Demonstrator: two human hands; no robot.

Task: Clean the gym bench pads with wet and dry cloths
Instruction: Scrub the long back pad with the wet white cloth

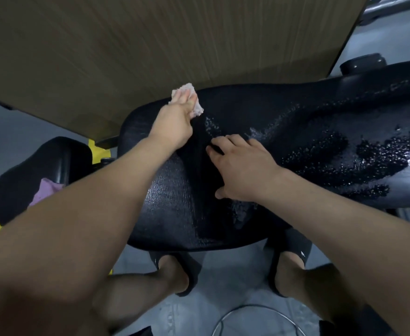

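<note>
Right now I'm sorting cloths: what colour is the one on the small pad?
Pale purple cloth, head view.

Your left hand (172, 127): bare, no glove, ring or watch; forearm uncovered as far as the frame shows. Your right hand (242, 170): likewise bare, wrist unadorned, no sleeve in view. Below the hands, your legs: bare at the shin, with black slip-on sandals (187, 267), the one under your right hand bearing a small white mark.
</note>
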